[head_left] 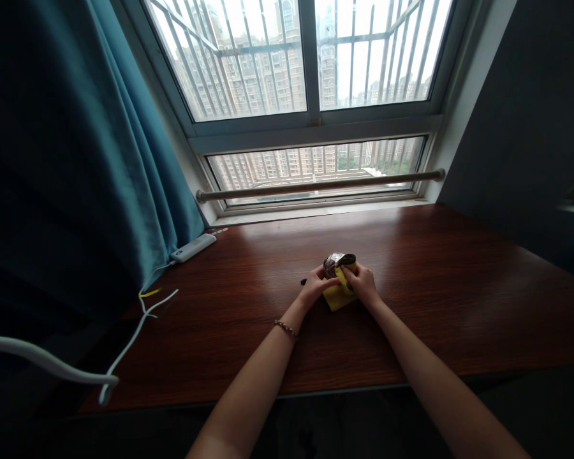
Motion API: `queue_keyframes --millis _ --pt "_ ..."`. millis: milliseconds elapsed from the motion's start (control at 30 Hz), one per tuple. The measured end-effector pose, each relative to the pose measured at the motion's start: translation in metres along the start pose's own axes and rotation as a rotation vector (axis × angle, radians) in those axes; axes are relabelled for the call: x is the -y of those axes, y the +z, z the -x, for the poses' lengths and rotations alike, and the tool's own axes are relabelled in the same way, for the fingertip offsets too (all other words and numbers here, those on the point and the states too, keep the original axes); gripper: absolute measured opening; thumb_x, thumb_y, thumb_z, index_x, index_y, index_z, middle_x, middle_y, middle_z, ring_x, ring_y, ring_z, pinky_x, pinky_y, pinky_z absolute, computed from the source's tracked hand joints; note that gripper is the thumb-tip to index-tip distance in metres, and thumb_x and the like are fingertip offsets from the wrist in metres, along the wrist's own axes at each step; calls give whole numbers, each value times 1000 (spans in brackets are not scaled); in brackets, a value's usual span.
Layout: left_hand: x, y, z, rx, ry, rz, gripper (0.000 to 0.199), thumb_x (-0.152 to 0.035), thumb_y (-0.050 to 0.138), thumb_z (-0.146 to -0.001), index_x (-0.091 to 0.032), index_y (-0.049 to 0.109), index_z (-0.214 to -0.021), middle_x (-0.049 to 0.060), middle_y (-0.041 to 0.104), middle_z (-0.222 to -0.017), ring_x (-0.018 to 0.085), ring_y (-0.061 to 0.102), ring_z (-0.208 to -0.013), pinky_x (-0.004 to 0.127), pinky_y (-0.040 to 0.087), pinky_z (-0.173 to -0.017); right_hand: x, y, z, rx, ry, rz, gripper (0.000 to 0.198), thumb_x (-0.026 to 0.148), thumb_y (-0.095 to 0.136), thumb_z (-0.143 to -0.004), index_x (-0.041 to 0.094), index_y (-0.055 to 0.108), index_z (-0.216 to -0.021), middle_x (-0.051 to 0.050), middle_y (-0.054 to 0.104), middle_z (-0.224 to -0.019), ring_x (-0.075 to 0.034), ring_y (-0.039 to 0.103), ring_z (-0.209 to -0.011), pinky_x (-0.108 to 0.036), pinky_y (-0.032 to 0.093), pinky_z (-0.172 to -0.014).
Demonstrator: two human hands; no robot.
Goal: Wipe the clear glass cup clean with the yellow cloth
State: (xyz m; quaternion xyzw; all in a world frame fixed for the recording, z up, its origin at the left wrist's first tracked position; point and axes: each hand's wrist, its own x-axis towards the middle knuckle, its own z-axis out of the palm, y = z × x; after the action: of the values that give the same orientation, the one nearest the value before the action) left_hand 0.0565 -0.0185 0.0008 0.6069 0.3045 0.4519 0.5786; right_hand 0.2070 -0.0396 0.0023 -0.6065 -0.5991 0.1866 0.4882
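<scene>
My left hand [312,287] is closed around the near left side of a small rounded object [333,263], brown and dark with a shiny, pale-glinting top. Its exact kind cannot be made out. Pressed against it by my right hand [362,285] is a yellow cloth [338,298] with a dark edge; the right thumb and fingers pinch its upper part. The cloth's lower part hangs down to the table between both hands. A small black tip [303,282] shows just left of my left fingers; whether it belongs to the object is unclear.
The reddish-brown wooden table [435,299] reaches to the barred window [310,121]. At the back left lies a white power strip [194,248] beside a blue curtain [138,159]. A white cable [134,335] with a yellow tie [150,293] crosses the left edge.
</scene>
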Motion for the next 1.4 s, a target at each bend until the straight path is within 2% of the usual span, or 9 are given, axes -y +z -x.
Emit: queue_keyframes --millis 333,467,633,900,1067,1167,1233,1333,1400 --pt "-5 5 -1 -19 67 -72 51 -30 75 -50 -13 60 -96 8 62 -91 22 55 -87 32 42 -78 -3 5 0 -55 29 -2 33 42 43 -75 15 61 -78 -8 65 -70 -20 58 -65 -25 39 -59" --pt "-3 4 -2 -130 109 9 45 -36 67 -60 -14 58 -98 10 61 -98 20 55 -90 30 42 -78 -7 3 -2 -138 126 -42 38 46 42 -75 14 62 -78 -10 66 -74 -22 59 -68 -26 39 -59" --pt "0 -1 -3 -325 62 -39 30 -41 63 -64 -13 54 -68 1 58 -55 10 52 -49 21 40 -48 -14 1 -7 -191 233 -103 43 49 43 -73 12 63 -76 -13 66 -75 -24 60 -69 -26 39 -57" --pt "4 0 -2 -229 39 -108 42 -50 45 -75 -15 46 -52 -2 48 -42 6 39 -34 19 28 -37 -3 2 1 -115 55 -48 34 44 44 -74 15 61 -80 -9 65 -75 -21 59 -70 -25 39 -61" --pt "5 5 0 -206 168 -205 18 -31 51 -75 -15 53 -85 2 57 -71 9 53 -55 21 40 -50 -2 2 1 -121 44 -1 35 43 43 -76 14 61 -80 -10 65 -73 -21 59 -69 -25 38 -59" --pt "2 12 4 -122 300 -264 52 -19 59 -68 -20 40 -116 9 50 -113 16 54 -91 28 44 -76 -6 1 -1 -166 90 13 37 44 41 -76 13 62 -79 -12 65 -75 -22 59 -69 -25 38 -59" --pt "-1 17 7 -22 378 -295 76 -16 65 -62 -22 27 -128 11 38 -128 21 42 -111 34 35 -92 -9 2 -3 -181 106 22 38 43 40 -76 13 62 -77 -12 66 -73 -21 59 -66 -25 37 -57" --pt "-3 21 11 55 364 -316 90 -18 70 -57 -22 19 -132 11 34 -132 25 33 -120 38 24 -101 -8 2 -3 -154 96 38 37 43 40 -76 14 62 -69 -10 65 -66 -20 57 -60 -24 35 -53" --pt "-3 21 10 27 294 -268 90 -21 71 -57 -22 21 -132 10 38 -128 24 37 -116 38 26 -100 -6 2 -2 -117 64 44 38 44 41 -75 14 62 -65 -9 64 -62 -18 56 -56 -23 34 -51"
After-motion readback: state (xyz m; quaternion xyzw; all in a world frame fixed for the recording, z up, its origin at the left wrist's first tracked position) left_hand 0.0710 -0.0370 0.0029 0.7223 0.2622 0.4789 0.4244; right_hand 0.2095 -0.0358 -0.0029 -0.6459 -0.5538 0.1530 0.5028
